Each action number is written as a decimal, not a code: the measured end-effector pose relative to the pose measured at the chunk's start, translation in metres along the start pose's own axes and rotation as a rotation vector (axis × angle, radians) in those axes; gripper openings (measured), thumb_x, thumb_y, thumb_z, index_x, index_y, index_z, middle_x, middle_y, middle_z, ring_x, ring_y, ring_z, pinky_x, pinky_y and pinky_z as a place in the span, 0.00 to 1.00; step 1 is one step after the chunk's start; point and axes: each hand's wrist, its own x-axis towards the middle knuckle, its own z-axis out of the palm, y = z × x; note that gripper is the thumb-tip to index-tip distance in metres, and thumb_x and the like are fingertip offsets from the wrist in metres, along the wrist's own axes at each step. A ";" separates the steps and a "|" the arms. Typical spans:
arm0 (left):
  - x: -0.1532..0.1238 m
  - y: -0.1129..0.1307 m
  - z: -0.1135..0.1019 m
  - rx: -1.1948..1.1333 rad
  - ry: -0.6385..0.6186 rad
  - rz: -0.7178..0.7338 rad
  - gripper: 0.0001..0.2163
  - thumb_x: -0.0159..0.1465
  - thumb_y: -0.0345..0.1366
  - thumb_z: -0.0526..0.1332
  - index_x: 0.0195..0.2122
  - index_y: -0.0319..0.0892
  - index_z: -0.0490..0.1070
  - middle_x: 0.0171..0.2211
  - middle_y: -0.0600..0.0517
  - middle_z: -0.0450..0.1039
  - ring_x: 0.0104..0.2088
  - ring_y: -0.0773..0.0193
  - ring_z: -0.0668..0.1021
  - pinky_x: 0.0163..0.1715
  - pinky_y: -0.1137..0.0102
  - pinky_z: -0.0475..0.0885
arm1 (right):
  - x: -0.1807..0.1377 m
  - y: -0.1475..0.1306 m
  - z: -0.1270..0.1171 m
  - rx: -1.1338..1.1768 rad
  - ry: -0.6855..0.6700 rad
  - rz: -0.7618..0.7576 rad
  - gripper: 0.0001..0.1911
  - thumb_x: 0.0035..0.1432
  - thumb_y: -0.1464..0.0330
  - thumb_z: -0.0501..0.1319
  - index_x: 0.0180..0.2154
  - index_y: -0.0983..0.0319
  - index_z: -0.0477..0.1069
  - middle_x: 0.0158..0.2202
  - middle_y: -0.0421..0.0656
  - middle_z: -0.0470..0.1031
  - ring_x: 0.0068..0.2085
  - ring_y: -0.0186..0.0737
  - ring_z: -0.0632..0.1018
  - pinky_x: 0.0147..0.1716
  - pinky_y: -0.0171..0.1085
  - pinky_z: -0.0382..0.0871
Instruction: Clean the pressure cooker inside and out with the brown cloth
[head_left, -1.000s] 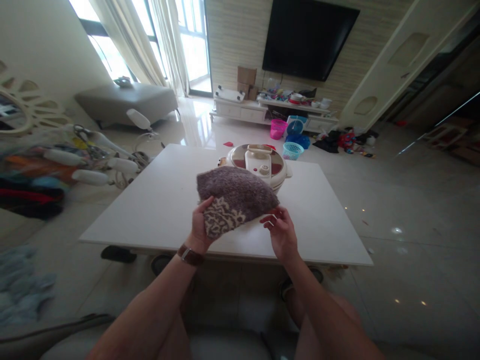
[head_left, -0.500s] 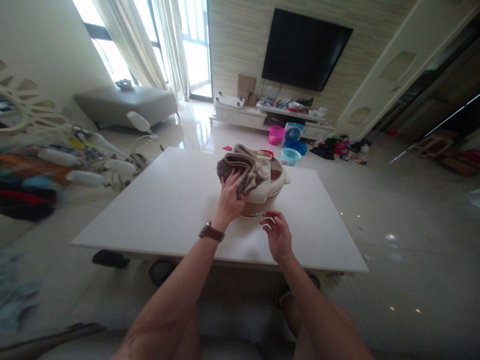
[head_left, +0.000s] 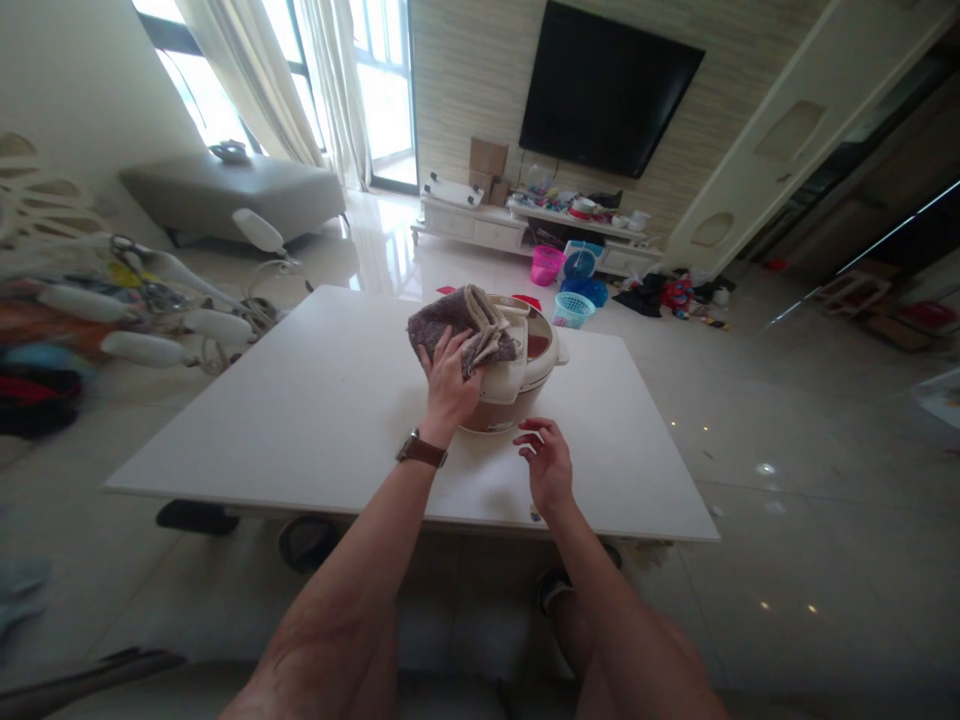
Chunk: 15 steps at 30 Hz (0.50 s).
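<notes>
Folded brown-and-beige cloth (head_left: 442,320) is gripped by my left hand (head_left: 450,385), which wears a brown watch on its wrist. The cloth is up against the left side of the lid of a cream and brown rice cooker (head_left: 499,408); part of the lid is hidden behind it. My right hand (head_left: 549,462) hovers just in front of the cooker's lower right side, fingers loosely curled and apart, with nothing in them. The cooker stands on a white table (head_left: 315,400).
Past the table, a pink basket (head_left: 547,265) and a light blue basket (head_left: 573,311) stand on the floor before a cluttered white TV cabinet (head_left: 469,225). A white-shaded lamp (head_left: 154,348) is at the left. Behind it is a grey bench (head_left: 240,200).
My left hand has shifted the cloth slightly left, and its folds lie flatter, with the brown face now showing. My right hand stays near the cooker. The view has shifted a little.
</notes>
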 end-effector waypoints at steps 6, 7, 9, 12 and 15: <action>-0.006 0.006 -0.002 -0.007 -0.102 0.094 0.22 0.64 0.31 0.60 0.59 0.50 0.79 0.65 0.51 0.75 0.74 0.49 0.65 0.77 0.47 0.33 | 0.005 -0.001 0.000 0.004 0.021 -0.001 0.16 0.49 0.55 0.70 0.37 0.57 0.78 0.37 0.39 0.81 0.33 0.35 0.79 0.30 0.32 0.65; -0.006 0.001 -0.003 -0.021 -0.070 0.066 0.23 0.64 0.31 0.60 0.60 0.51 0.79 0.66 0.51 0.74 0.74 0.50 0.63 0.77 0.48 0.33 | 0.007 -0.001 0.000 0.002 0.027 -0.006 0.16 0.49 0.55 0.70 0.37 0.57 0.77 0.37 0.39 0.81 0.33 0.35 0.79 0.30 0.33 0.65; -0.006 -0.015 -0.003 -0.087 0.023 -0.010 0.24 0.65 0.32 0.60 0.63 0.51 0.76 0.69 0.50 0.71 0.76 0.51 0.59 0.78 0.49 0.35 | 0.009 0.000 0.000 -0.007 0.044 -0.016 0.16 0.50 0.55 0.69 0.36 0.57 0.77 0.37 0.39 0.81 0.33 0.35 0.78 0.30 0.33 0.64; -0.007 -0.039 0.001 -0.290 0.183 -0.137 0.24 0.65 0.35 0.61 0.63 0.49 0.75 0.70 0.48 0.68 0.77 0.52 0.57 0.77 0.53 0.45 | 0.014 0.004 0.002 -0.021 0.089 -0.017 0.15 0.50 0.55 0.68 0.36 0.58 0.76 0.36 0.39 0.80 0.33 0.35 0.78 0.31 0.34 0.64; -0.010 -0.060 0.001 -0.545 0.344 -0.325 0.17 0.63 0.39 0.65 0.53 0.45 0.78 0.61 0.44 0.77 0.69 0.50 0.70 0.72 0.55 0.60 | 0.019 0.007 0.003 -0.020 0.155 -0.007 0.14 0.49 0.56 0.66 0.35 0.57 0.75 0.36 0.38 0.80 0.34 0.35 0.78 0.31 0.34 0.64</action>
